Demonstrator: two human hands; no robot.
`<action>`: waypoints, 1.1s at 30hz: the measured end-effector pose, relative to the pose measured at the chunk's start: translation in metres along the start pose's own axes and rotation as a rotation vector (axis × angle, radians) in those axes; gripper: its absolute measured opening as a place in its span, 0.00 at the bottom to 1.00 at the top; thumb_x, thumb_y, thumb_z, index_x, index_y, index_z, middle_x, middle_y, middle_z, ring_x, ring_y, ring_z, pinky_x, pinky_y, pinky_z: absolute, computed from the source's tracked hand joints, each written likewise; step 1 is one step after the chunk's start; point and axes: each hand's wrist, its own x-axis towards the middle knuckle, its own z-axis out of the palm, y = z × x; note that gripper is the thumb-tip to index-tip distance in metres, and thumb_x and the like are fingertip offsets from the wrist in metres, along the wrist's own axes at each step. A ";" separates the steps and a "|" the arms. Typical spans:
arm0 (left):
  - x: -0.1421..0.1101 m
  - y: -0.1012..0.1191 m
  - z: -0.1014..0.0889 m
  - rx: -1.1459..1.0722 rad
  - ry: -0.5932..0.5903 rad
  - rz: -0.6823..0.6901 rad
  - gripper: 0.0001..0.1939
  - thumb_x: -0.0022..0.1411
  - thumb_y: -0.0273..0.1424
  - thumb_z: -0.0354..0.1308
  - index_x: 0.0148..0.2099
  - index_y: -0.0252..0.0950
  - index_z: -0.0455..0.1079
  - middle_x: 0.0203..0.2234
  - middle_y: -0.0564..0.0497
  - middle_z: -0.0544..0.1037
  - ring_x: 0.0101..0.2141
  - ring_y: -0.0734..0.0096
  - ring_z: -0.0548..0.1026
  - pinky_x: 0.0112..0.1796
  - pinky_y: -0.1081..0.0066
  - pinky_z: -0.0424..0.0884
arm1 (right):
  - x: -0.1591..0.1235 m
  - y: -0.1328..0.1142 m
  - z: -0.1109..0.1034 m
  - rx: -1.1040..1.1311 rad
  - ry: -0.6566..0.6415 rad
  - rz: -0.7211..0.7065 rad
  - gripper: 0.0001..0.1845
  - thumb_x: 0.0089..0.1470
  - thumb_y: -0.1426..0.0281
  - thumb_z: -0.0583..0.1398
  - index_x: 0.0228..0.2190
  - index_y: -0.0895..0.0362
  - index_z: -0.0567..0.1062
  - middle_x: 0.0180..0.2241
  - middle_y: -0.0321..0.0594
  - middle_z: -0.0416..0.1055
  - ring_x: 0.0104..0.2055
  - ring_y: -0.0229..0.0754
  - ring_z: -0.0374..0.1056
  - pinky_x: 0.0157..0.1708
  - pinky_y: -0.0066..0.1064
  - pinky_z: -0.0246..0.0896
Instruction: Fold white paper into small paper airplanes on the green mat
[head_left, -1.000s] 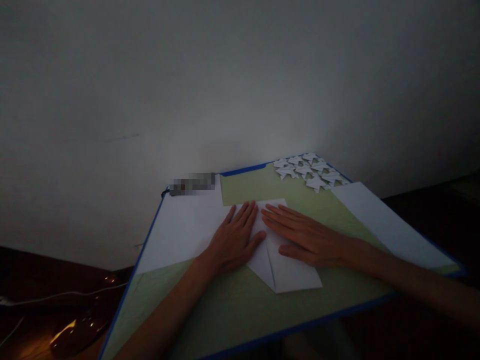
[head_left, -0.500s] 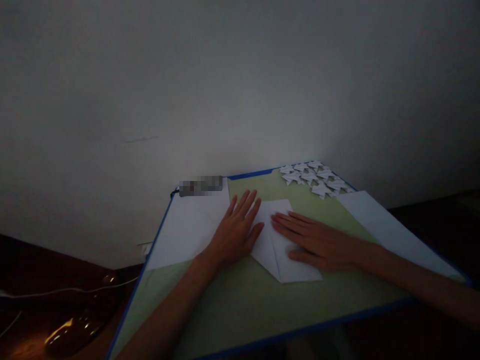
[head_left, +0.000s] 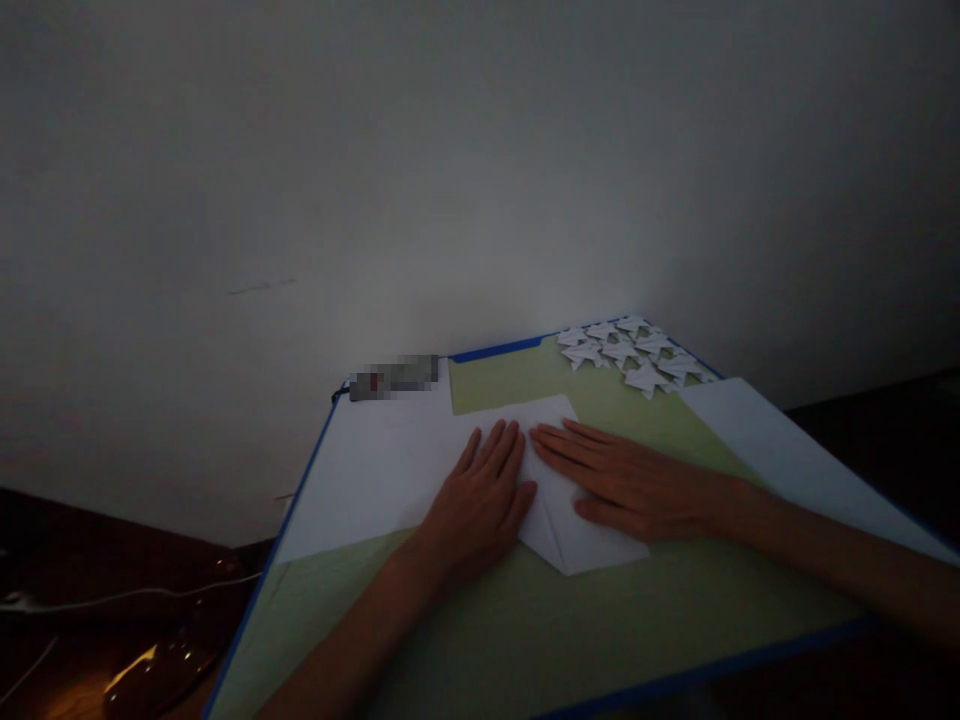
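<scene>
Centrally, a folded paper [head_left: 556, 497] is lying on the green top of a blue-edged table [head_left: 465, 640], between the person's two hands. A crease is running down it towards a corner that is pointing at the near edge. The left hand [head_left: 484, 500] is resting palm down over the paper's left part, its fingers stretching towards the far side with slight gaps and its thumb standing away from them, pointing at the crease. The right hand [head_left: 630, 485] is lying flat across the paper's right part, its fingers pointing left, close together, and its thumb sitting apart on the near side. Both hands are staying flat and unclenched, neither one gripping anything; the two sets of fingertips are lying near each other without touching.

On the left, a white sheet [head_left: 367, 470] is covering the far part of the top; the left hand is hiding where it is meeting the paper. A pixelated item [head_left: 394, 380] is sitting at its far edge. On the far right, several pointed pieces [head_left: 620, 353] are lying in a cluster, and nearer, a second sheet [head_left: 795, 460] is running along the right edge. Behind, a grey wall [head_left: 480, 180] is rising. At the near left, a white cable [head_left: 150, 592] is trailing beside the table.
</scene>
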 end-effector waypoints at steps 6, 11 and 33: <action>0.007 0.001 0.003 0.039 0.045 -0.003 0.31 0.77 0.40 0.39 0.74 0.27 0.48 0.73 0.37 0.51 0.73 0.56 0.42 0.71 0.49 0.45 | 0.004 0.006 0.003 -0.036 -0.012 0.022 0.41 0.70 0.58 0.52 0.72 0.61 0.42 0.74 0.51 0.40 0.76 0.51 0.39 0.74 0.52 0.37; 0.009 0.000 0.006 0.013 -0.015 0.012 0.32 0.78 0.42 0.36 0.75 0.28 0.44 0.73 0.37 0.50 0.73 0.58 0.42 0.71 0.51 0.45 | 0.007 0.012 0.003 -0.058 0.023 0.036 0.40 0.68 0.63 0.53 0.72 0.62 0.42 0.74 0.51 0.41 0.76 0.51 0.38 0.74 0.52 0.36; 0.011 0.004 0.003 0.014 -0.080 -0.013 0.36 0.76 0.46 0.37 0.75 0.28 0.40 0.74 0.36 0.46 0.73 0.59 0.40 0.71 0.52 0.43 | 0.004 0.006 0.005 -0.013 -0.003 0.096 0.47 0.67 0.45 0.49 0.72 0.63 0.46 0.73 0.53 0.41 0.75 0.55 0.41 0.74 0.52 0.39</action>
